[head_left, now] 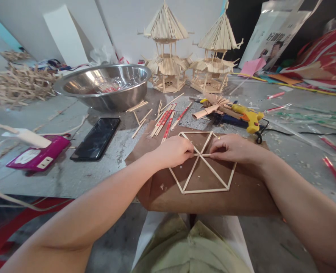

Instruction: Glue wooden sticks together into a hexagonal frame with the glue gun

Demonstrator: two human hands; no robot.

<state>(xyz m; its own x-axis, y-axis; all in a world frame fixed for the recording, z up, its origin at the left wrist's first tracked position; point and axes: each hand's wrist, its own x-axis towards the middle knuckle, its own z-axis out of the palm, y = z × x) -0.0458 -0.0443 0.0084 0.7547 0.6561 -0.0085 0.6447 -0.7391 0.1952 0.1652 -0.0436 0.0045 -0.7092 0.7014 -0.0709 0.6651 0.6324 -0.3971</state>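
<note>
A six-sided frame of pale wooden sticks (206, 191) lies flat on a brown sheet (168, 203), with spokes meeting at its middle. My left hand (179, 151) pinches a spoke just left of the centre. On the other side, my right hand (226, 148) has its fingertips closed on the spoke right of the centre. The hands cover the left and right corners of the frame. Behind the sheet lie several chopsticks (163, 120) with red paper bands, along with some loose short sticks (141, 123).
Two stick-built pagodas (168, 66) stand at the back, beside a steel basin (111, 99). To the left are a black phone (96, 138), a magenta power strip (39, 153) and a stick pile (17, 83). A yellow glue gun (249, 116) lies right, its cord trailing.
</note>
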